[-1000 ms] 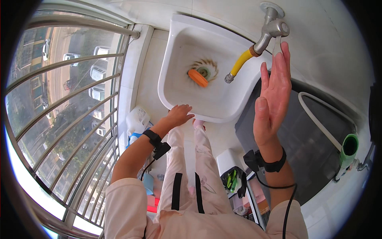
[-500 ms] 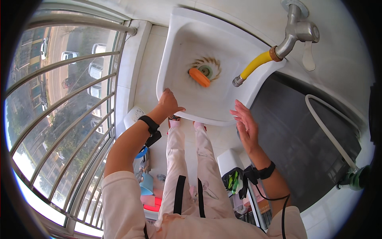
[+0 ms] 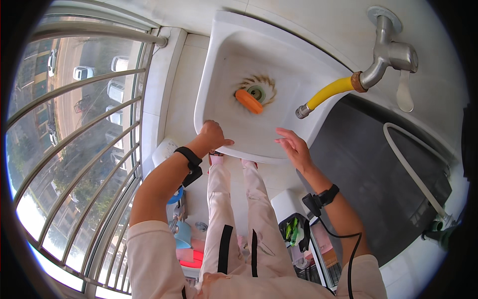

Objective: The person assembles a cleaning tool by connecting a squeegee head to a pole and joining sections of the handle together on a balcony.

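A white sink (image 3: pixel 208 94) stands before me, brown stains ringing its drain (image 3: pixel 256 92). Beside the drain lies an orange oblong thing (image 3: pixel 248 101), its kind hard to tell. My left hand (image 3: pixel 215 133) rests at the sink's near left rim, fingers curled over it and thumb pointing right. Above the near right part of the rim is my right hand (image 3: pixel 294 148), its fingers apart and nothing in them. A yellow hose (image 3: pixel 329 92) with a metal end hangs over the sink's right side from a metal tap (image 3: pixel 383 65).
Right of the sink is a dark grey surface (image 3: pixel 368 179) with a pale hose (image 3: pixel 411 167) beside it. A railing (image 3: pixel 82 77) and window line the left. Below stand a blue container (image 3: pixel 183 234), a red basin (image 3: pixel 191 259) and a black-lined bin (image 3: pixel 295 226).
My right hand has moved left and inward over the sink's near rim. My left hand stays at the rim. The view has shifted slightly.
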The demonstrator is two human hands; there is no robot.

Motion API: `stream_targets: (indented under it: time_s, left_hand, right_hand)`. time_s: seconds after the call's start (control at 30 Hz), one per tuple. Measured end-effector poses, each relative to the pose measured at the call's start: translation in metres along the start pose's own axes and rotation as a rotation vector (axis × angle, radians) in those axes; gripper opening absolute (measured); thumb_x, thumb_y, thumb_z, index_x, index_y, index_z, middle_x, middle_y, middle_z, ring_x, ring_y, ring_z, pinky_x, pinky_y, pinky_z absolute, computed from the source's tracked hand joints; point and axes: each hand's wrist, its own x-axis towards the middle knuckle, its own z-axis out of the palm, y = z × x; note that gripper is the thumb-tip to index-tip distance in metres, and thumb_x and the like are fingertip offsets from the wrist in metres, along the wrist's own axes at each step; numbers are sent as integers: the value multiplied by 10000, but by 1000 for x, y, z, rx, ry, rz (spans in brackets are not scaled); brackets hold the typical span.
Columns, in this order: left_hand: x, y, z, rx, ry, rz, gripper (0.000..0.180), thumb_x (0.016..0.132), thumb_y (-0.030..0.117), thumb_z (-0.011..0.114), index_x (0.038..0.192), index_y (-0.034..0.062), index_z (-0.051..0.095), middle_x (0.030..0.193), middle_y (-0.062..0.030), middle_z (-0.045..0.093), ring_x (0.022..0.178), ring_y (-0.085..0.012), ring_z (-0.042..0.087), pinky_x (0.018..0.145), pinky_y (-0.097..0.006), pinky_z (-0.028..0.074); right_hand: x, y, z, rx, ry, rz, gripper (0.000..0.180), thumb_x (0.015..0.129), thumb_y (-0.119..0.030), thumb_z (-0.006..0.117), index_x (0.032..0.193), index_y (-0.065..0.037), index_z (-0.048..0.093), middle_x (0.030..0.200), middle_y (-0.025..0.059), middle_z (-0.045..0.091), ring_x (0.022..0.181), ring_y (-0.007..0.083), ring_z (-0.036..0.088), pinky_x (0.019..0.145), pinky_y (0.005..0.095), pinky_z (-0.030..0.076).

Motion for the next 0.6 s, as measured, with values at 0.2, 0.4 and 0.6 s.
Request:
stream_targets:
  time_s: [0.2,0.4,0.6]
  left_hand:
    - [5,6,-10,434,308,-232,587,791,537,534,1066,24,607,1144,-153,558,1160,-274,460,943,-331,364]
    - [12,48,-73,-1181,526,-99,414,847,286,583,1191,63,521,1246,-68,507,1143,-191,459,966,-306,342]
    - [11,124,-117,-2724,195,484,344,934,226,453,1226,46,472,1207,-60,526,1071,-167,515,909,-294,408]
  right_hand:
    - [9,6,-8,-65,69,103,303,920,-140,502,1191,-4,489,1112,86,568,954,151,576,830,259,452]
    - [13,-13,-4,20,216,19,306,926,-147,498,1190,7,489,1109,88,567,995,156,565,879,261,426]
    - [0,-76,-11,24,560,-126,308,933,-109,458,1225,-12,478,1203,101,525,1087,188,531,934,287,397]
